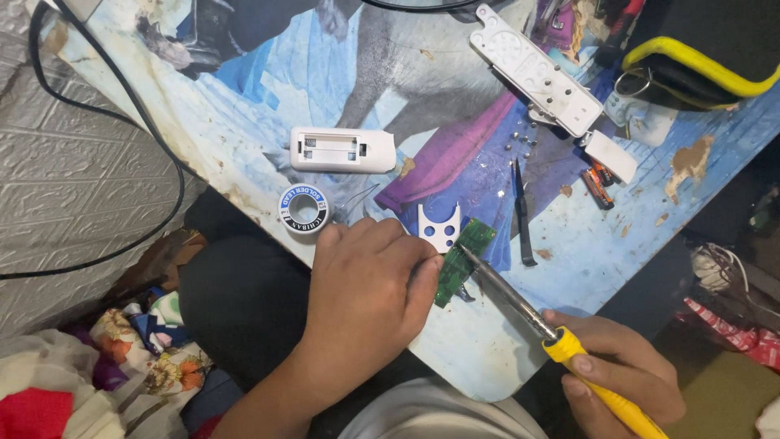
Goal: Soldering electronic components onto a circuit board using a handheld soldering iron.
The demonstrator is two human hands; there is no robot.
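My left hand (366,293) pinches a green circuit board (461,264) upright at the near edge of the table (268,73). My right hand (630,366) grips the yellow handle of a soldering iron (528,313), and the iron's metal tip rests on the top of the board. A spool of solder wire (304,209) lies just left of my left hand, with a thin wire running from it toward my fingers. A small white plastic piece with two holes (439,225) sits behind the board.
A white casing with an open battery bay (342,149) lies behind the spool. A long white cover (536,69), small screws (520,140), two batteries (597,185), black tweezers (522,213) and a black-and-yellow pouch (699,49) lie at the right. A black cable (122,122) hangs at left.
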